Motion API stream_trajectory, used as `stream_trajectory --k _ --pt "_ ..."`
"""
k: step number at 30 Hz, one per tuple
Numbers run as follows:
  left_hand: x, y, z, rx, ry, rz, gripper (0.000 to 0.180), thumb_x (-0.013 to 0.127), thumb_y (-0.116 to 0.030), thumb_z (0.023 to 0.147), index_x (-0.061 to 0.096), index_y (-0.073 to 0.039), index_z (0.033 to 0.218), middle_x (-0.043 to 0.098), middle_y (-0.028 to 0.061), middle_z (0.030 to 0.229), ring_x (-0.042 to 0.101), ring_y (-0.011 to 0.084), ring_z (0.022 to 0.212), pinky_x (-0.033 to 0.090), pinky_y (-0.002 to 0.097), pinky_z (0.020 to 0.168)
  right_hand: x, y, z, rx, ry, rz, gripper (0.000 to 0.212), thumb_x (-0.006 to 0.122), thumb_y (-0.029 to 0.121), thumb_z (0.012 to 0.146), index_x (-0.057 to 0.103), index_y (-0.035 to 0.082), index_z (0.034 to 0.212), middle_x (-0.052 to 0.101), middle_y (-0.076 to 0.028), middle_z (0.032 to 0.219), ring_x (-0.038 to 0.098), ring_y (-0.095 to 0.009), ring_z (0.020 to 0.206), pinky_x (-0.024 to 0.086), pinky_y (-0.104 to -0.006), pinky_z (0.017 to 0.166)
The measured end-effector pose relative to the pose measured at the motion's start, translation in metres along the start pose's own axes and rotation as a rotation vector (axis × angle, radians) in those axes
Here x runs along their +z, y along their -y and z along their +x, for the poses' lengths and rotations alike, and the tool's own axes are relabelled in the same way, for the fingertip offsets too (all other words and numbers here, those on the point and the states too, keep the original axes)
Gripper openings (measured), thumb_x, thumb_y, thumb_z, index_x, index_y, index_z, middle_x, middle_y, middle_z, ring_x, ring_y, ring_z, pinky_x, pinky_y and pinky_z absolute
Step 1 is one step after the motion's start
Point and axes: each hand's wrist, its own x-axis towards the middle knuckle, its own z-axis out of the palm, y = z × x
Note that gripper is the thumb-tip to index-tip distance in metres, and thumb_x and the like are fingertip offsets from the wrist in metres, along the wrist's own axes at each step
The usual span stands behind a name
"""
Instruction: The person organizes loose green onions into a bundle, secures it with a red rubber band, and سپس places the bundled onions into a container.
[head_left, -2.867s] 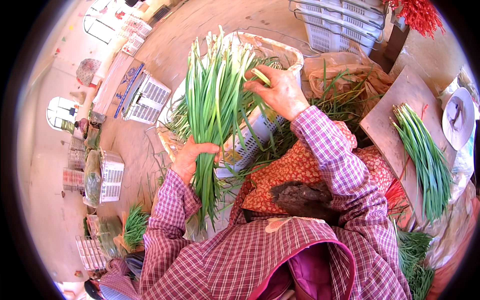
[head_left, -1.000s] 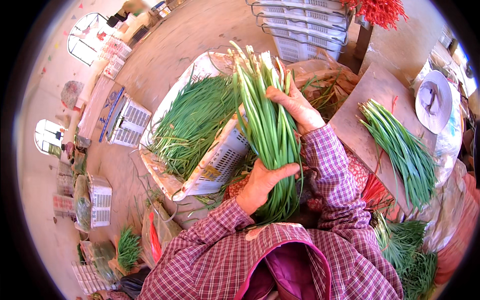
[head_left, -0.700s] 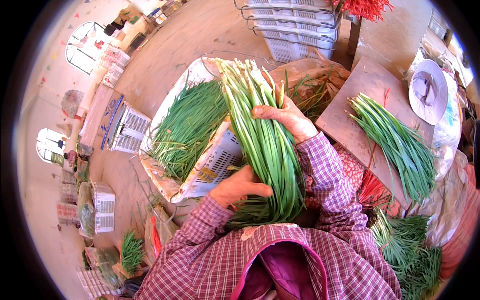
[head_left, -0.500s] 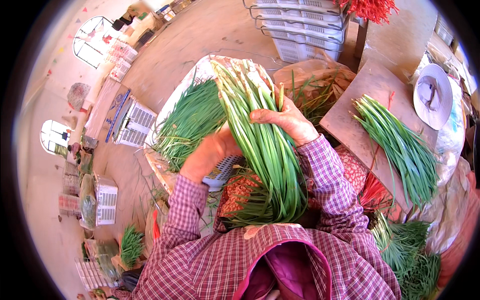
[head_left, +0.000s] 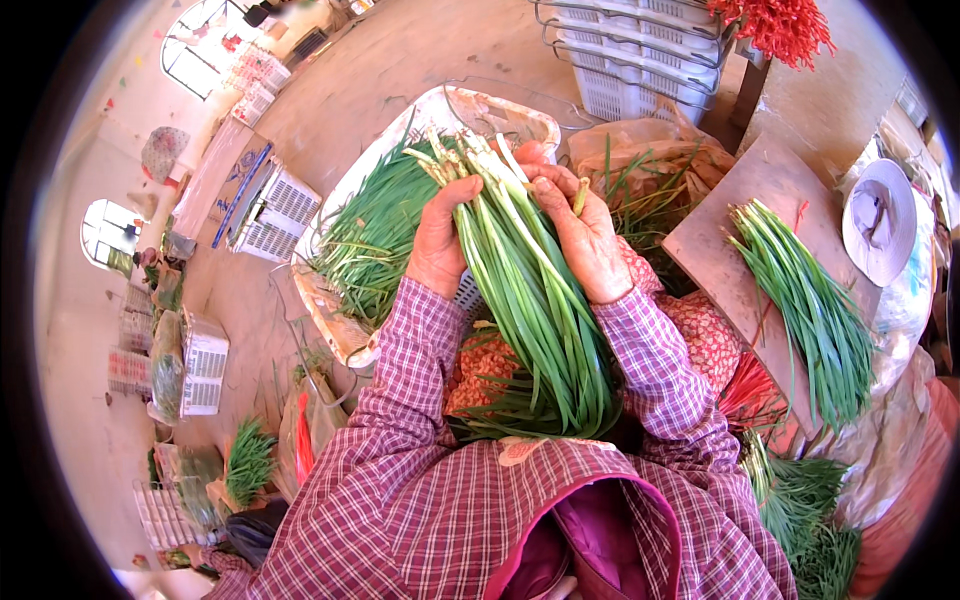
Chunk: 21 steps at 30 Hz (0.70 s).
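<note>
Both my hands hold one thick bunch of garlic chives (head_left: 535, 310), pale stem ends away from me and green leaves trailing toward my lap. My left hand (head_left: 440, 238) is closed around the stems' left side, thumb on top. On the right side my right hand (head_left: 582, 240) grips the same stems; one short stalk sticks up by its fingers. Beyond the left hand, loose garlic chives (head_left: 370, 245) fill a white plastic crate (head_left: 535, 122). Another bunch of garlic chives (head_left: 808, 310) lies on a board (head_left: 700, 235) at my right.
Stacked white crates (head_left: 645, 75) stand at the far side, with red ties (head_left: 775, 28) hanging beside them. A plastic bag (head_left: 690, 155) sits beyond my right hand. A hat (head_left: 880, 215) rests by the board. More chives (head_left: 800, 510) are piled at lower right.
My left hand has moved up from beside the leaves to grip the stems. My right hand has shifted its hold near the stem ends. The view has turned slightly.
</note>
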Motion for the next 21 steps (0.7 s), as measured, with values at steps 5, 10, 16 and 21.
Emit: stream_trajectory --k 5,10,16,21 --pt "-0.013 0.003 0.000 0.044 -0.030 -0.031 0.065 0.067 -0.025 0.082 0.043 0.001 0.137 0.049 0.0224 0.140 0.053 0.0333 0.124 0.043 0.0430 0.108 0.003 -0.009 0.004 -0.040 -0.067 -0.044 0.027 0.050 0.023 0.103 0.059 -0.001 0.110 0.063 -0.003 0.099 0.055 -0.009 0.093 0.045 -0.0248 0.085" --pt "-0.007 -0.002 -0.001 -0.007 -0.034 -0.014 0.066 0.066 -0.023 0.082 0.043 0.008 0.136 0.052 0.0222 0.136 0.055 0.0314 0.122 0.043 0.0401 0.107 0.003 -0.009 0.008 -0.023 0.055 -0.271 0.027 0.053 0.025 0.101 0.058 -0.001 0.107 0.062 -0.007 0.098 0.057 -0.013 0.092 0.047 -0.0283 0.084" --pt "-0.014 -0.008 -0.005 -0.027 -0.063 -0.036 0.045 0.062 -0.014 0.085 0.055 0.007 0.124 0.062 0.0178 0.121 0.063 0.0264 0.107 0.049 0.0349 0.098 0.003 -0.021 0.013 -0.068 -0.009 -0.397 0.021 0.054 0.020 0.099 0.056 -0.001 0.102 0.064 -0.015 0.095 0.059 -0.017 0.089 0.047 -0.0315 0.079" --pt "-0.026 -0.006 -0.004 -0.009 -0.199 -0.204 0.027 0.067 -0.003 0.082 0.059 -0.002 0.108 0.065 0.0121 0.103 0.065 0.0242 0.091 0.056 0.0367 0.085 0.002 -0.020 0.018 -0.108 -0.105 -0.551 0.017 0.053 0.017 0.098 0.055 0.000 0.101 0.063 -0.017 0.080 0.063 -0.027 0.075 0.048 -0.0377 0.069"
